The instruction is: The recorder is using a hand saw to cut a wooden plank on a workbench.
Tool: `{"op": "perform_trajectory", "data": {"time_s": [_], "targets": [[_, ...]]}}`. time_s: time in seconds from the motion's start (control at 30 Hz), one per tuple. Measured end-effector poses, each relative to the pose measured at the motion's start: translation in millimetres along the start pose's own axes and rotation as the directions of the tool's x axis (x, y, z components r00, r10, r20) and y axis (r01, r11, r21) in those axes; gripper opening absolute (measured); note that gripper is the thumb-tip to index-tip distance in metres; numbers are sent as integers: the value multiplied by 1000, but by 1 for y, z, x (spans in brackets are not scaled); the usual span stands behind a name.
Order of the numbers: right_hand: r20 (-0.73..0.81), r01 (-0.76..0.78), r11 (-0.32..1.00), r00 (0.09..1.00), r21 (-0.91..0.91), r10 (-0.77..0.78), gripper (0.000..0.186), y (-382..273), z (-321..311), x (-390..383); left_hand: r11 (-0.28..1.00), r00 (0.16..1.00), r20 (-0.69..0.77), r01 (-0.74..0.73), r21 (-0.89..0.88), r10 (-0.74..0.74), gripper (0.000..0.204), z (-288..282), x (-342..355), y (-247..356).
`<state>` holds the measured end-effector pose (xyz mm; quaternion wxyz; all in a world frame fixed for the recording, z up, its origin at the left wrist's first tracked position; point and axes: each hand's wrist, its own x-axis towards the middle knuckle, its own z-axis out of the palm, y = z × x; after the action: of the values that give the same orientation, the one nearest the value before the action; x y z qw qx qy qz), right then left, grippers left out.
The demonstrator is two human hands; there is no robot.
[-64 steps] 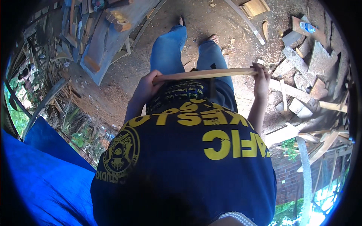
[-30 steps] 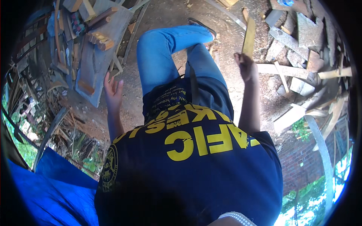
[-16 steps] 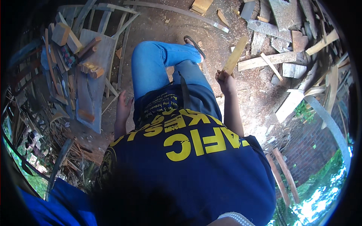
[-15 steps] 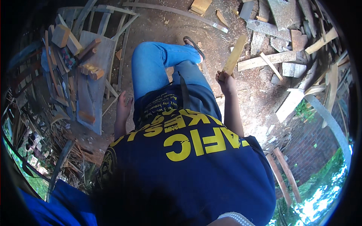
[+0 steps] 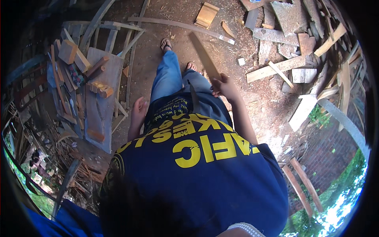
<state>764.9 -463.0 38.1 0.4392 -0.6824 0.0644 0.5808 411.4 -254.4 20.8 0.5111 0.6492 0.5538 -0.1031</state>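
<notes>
My right hand (image 5: 225,87) is closed around the near end of a long, flat wooden strip (image 5: 206,57). The strip points away from me and slants to the left, out over the dirt floor. My left hand (image 5: 139,106) hangs beside my left hip, its fingers loosely bent and somewhat apart, with nothing visible in them. Part of that hand is in shade. To its left, a wide grey plank (image 5: 103,73) bears a stack of short wood pieces (image 5: 101,89).
A square wooden block (image 5: 207,15) and a long thin slat (image 5: 179,24) lie ahead on the dirt floor (image 5: 173,33). Scrap boards (image 5: 276,68) are heaped along the right. Piled timber (image 5: 71,75) crowds the left, and a brick wall (image 5: 319,162) shows at lower right.
The wooden strip in my right hand has swung from leaning right to leaning left, and the hand moved inward. My legs have shifted from a bent, crossing stride to straighter. My left hand moved slightly right.
</notes>
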Motion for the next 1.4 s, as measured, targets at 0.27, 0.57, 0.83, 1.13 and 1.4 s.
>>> {"op": "perform_trajectory", "data": {"time_s": [0.27,0.57,0.83,1.13,1.4], "targets": [[381,290,912,909,-290,-168,30,-95,100,-25,610,964,266,197,-768,24,41,21,58,143],[378,309,950,876,35,-299,42,-71,53,11,289,957,291,284,-914,-19,21,45,112,216],[-292,41,853,930,-520,-223,27,46,-162,309,207,815,555,522,-828,166,50,100,238,171],[-570,-476,585,821,-656,28,45,142,-343,656,23,886,401,408,-913,232,70,159,390,113],[-680,-550,532,730,-645,-70,83,170,-352,791,-171,861,487,506,-845,145,74,166,407,101]]}}
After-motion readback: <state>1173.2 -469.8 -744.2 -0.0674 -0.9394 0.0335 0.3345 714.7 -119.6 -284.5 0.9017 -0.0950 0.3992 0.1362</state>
